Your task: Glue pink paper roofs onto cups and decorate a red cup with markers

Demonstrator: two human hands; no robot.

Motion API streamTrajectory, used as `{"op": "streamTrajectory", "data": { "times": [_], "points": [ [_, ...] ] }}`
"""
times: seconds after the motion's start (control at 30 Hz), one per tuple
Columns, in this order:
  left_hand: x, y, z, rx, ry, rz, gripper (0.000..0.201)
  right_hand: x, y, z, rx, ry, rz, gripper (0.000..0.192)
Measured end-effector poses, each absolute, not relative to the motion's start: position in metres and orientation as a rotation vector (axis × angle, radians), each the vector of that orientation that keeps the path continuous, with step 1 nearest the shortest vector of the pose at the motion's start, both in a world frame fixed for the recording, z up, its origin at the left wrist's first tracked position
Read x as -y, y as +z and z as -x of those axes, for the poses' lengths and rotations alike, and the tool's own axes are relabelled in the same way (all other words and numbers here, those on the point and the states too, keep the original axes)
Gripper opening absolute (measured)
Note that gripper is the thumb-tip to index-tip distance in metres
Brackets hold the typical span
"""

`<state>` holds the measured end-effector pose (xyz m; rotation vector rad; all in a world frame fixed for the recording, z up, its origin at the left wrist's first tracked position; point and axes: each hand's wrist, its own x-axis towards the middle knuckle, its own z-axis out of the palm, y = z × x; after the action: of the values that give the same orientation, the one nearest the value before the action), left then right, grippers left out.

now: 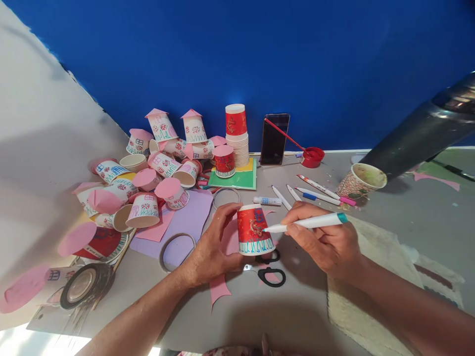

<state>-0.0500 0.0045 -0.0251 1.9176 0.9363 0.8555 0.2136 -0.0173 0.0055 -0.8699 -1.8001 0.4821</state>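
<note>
Cup, paper, red (pixel 254 230), inverted, green strokes drawn round its rim: we find it standing on the grey table (pixel 308 316), just above black-handled scissors (pixel 270 269). Left hand (pixel 213 247) is wrapped around the cup's left side, thumb and fingers closed on it. Right hand (pixel 326 242) is closed in a writing grip on a white marker with a teal end (pixel 308 223), its tip touching the cup's side. To the left we list a heap of decorated cups with pink paper roofs (pixel 148 178); behind, a stack of plain cups topped by a red one (pixel 237 136), a dark phone propped upright (pixel 274 139), a red dish holding a brush (pixel 312 156), loose markers (pixel 315 190), and a glue stick (pixel 267 200).
</note>
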Motion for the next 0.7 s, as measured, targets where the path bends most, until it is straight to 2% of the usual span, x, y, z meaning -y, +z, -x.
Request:
{"op": "streamTrajectory", "data": {
  "times": [0.37,0.7],
  "points": [
    [-0.0028,-0.0229,0.0452,-0.936,0.87,-1.901,0.088,0.0163,0.0009,-0.2124,1.813,0.569,0.815,0.012],
    [-0.0025,-0.0214,0.0447,-0.944,0.894,-1.893,0.088,0.017,0.0056,-0.2115,1.806,0.522,0.843,0.014]
  ]
}}
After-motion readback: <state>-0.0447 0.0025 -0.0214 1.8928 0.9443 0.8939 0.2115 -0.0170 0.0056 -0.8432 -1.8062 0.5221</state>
